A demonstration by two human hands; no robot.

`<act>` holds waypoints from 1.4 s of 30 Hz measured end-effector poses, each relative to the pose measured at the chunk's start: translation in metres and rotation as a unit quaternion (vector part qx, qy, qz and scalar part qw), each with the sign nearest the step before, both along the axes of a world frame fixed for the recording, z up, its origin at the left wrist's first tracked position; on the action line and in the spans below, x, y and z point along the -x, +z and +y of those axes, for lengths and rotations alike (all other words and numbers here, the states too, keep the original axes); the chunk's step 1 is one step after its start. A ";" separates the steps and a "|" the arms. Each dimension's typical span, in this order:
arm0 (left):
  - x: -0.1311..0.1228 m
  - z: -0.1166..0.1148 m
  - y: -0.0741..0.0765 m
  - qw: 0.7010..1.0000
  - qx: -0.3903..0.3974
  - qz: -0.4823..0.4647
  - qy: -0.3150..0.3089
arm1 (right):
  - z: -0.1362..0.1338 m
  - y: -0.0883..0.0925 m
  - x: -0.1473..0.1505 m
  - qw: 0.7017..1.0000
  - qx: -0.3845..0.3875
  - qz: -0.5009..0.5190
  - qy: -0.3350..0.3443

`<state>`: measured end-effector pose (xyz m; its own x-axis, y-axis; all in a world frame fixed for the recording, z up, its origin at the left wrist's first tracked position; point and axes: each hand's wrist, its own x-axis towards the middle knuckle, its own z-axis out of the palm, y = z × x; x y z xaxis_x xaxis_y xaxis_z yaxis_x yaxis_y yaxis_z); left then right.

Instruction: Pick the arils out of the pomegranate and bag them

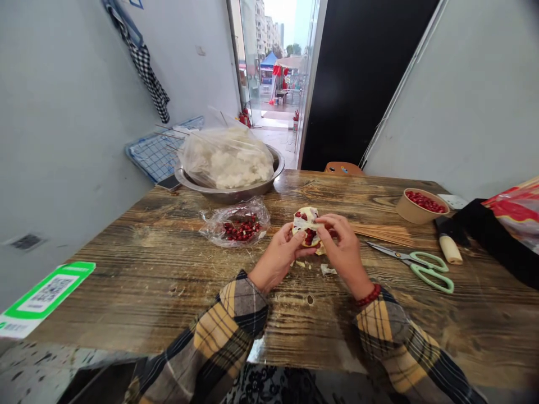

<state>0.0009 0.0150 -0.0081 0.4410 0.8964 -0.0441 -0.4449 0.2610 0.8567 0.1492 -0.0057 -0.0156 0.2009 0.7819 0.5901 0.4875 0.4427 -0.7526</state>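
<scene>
The left hand [278,259] cups a partly peeled pomegranate [310,237] from the side and below, while the right hand [343,249] pinches at its pale membrane with thumb and fingers. The fruit is held just above the wooden table [168,280], between the two hands, with dark red arils showing. Toward the table's far edge stands a metal basin [227,194] bearing a large, translucent plastic bag [236,160] of whitish contents. Nearer, left of the fruit, a crumpled clear bag [215,227] contains loose arils. At the far right, a kraft-paper bowl [415,212] is filled with more. Green-handled scissors [406,257] lie right of the right hand, blades pointing leftward. Small peel scraps [328,270] lie beneath the hands.
</scene>
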 end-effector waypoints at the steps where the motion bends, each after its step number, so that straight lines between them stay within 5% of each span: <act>1: -0.001 -0.001 -0.001 1.000 -0.004 0.008 0.010 | 0.000 0.000 0.000 1.000 -0.008 -0.018 -0.005; 15: -0.007 -0.005 -0.009 0.986 -0.091 0.113 0.084 | -0.002 -0.004 -0.002 0.984 -0.027 -0.175 0.006; 22: -0.006 -0.005 -0.007 0.987 -0.071 0.123 0.072 | 0.001 -0.007 -0.002 0.968 -0.033 -0.248 -0.036; 30: -0.001 0.001 -0.001 0.999 0.015 0.016 0.039 | 0.004 -0.004 -0.006 0.991 -0.017 -0.099 -0.093; 36: 0.002 0.002 0.003 0.998 0.017 -0.001 0.064 | 0.006 -0.006 -0.011 0.996 0.012 -0.071 -0.056; 39: 0.002 0.003 0.002 0.998 0.005 0.025 0.050 | 0.009 -0.007 -0.011 0.994 0.077 0.077 -0.016; 42: 0.002 0.003 -0.001 0.997 -0.020 0.065 0.040 | 0.010 -0.006 -0.009 0.951 0.174 0.242 0.082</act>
